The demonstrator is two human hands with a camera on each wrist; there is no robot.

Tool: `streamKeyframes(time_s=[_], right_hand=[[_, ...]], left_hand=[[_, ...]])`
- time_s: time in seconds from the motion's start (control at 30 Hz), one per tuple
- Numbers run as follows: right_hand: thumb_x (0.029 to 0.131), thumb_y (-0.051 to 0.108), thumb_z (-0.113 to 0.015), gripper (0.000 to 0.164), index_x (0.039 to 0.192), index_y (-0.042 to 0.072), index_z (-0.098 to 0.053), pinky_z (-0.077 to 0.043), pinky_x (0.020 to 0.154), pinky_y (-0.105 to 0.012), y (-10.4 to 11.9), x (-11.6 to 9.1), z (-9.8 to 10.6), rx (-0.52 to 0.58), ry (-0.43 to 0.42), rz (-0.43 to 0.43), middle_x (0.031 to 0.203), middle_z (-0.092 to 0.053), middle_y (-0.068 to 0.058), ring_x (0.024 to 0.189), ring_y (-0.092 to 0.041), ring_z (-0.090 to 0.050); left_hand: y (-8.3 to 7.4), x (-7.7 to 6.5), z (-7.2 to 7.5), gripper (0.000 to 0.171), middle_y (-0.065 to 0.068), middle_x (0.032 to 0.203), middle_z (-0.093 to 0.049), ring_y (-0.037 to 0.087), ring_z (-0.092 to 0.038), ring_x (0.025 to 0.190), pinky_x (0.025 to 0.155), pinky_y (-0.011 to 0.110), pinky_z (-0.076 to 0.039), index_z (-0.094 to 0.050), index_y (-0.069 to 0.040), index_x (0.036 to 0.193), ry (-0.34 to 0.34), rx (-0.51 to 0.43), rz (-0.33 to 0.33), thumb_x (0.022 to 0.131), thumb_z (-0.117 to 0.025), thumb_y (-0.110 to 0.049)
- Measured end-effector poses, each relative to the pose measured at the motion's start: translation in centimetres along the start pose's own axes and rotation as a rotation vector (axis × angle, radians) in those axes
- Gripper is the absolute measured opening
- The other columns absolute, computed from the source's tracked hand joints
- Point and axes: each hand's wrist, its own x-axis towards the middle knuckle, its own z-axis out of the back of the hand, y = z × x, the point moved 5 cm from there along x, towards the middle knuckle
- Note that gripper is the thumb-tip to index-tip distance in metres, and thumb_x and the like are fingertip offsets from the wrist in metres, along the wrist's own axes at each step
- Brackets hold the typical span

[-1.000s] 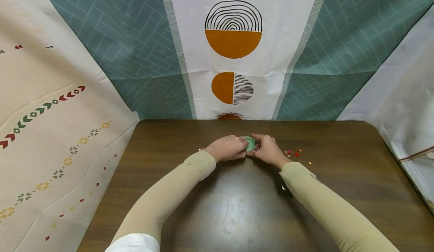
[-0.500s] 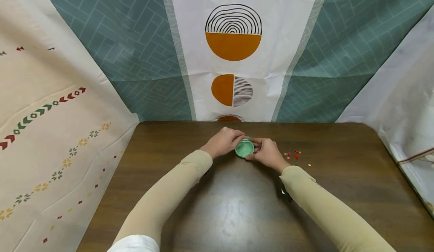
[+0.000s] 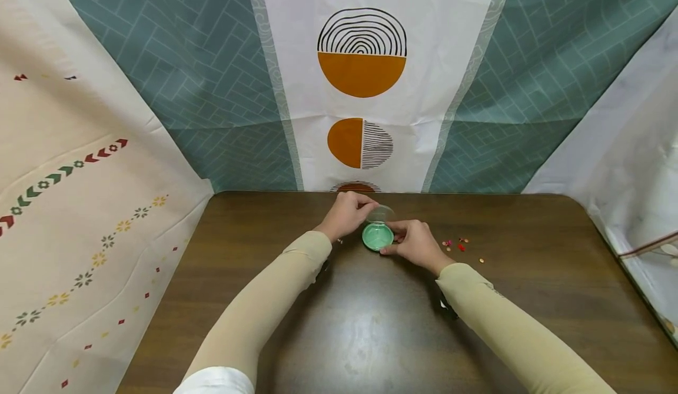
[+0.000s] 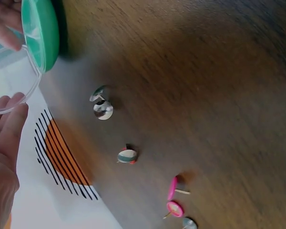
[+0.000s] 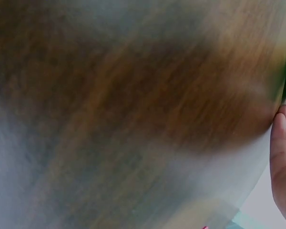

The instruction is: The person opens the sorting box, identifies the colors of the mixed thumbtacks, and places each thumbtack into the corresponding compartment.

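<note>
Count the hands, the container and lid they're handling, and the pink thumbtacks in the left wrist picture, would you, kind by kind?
Hands: 2 (left hand, right hand)
Green round container: 1
Clear lid: 1
Pink thumbtacks: 2
Total: 6

- Two hands of mine: one left hand [image 3: 345, 212], one right hand [image 3: 415, 242]
- One green case [image 3: 378, 237], with one clear lid [image 3: 381, 212]
- Two silver tacks [image 4: 103, 110]
- Two pink tacks [image 4: 175, 208]
- At least one white-and-green tack [image 4: 127, 155]
- One grey tack [image 4: 189, 223], cut by the view's edge
- Several small bright bits [image 3: 462, 248] to my right, too small to count surely
- One worktop [image 3: 540, 288]
- Two sleeves [image 3: 270, 300] on my arms
</note>
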Motion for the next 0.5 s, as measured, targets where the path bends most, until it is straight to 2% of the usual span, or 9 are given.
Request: streamKeyframes(time_s=[0.17,0.33,0.5], right_hand=[[0.064,0.030,-0.085,0.065,0.122,0.011,-0.062,-0.048,0.064,-0.025,0.32,0.19,0.07,-0.010,0.029,0.010,0.097,-0.065,0.004,0.074,-0.009,-0.059],[0.064,0.026,-0.085,0.066,0.123,0.009,-0.060,-0.046,0.063,-0.029,0.69,0.23,0.07,-0.018,0.083,-0.028,0.087,-0.064,0.001,0.073,-0.015,-0.055],[0.065,0.027,-0.084,0.066,0.122,0.006,-0.060,-0.047,0.064,-0.029,0.90,0.05,0.11,-0.016,0.101,-0.031,0.087,-0.064,-0.002,0.075,-0.017,-0.056]], left_hand=[[0.15,-0.08,0.49,0.020,-0.018,0.089,-0.062,-0.001,-0.054,0.083,0.070,0.019,-0.044,-0.073,-0.024,0.097,-0.027,-0.004,0.056,0.092,-0.058,-0.036],[-0.02,-0.06,0.51,0.018,-0.019,0.087,-0.062,0.000,-0.054,0.080,0.067,0.020,-0.044,-0.073,-0.024,0.095,-0.024,-0.020,0.075,0.090,-0.061,-0.036],[-0.18,0.15,0.33,0.016,-0.019,0.086,-0.062,0.000,-0.055,0.078,0.066,0.020,-0.045,-0.073,-0.025,0.094,-0.013,-0.040,0.093,0.090,-0.061,-0.035]])
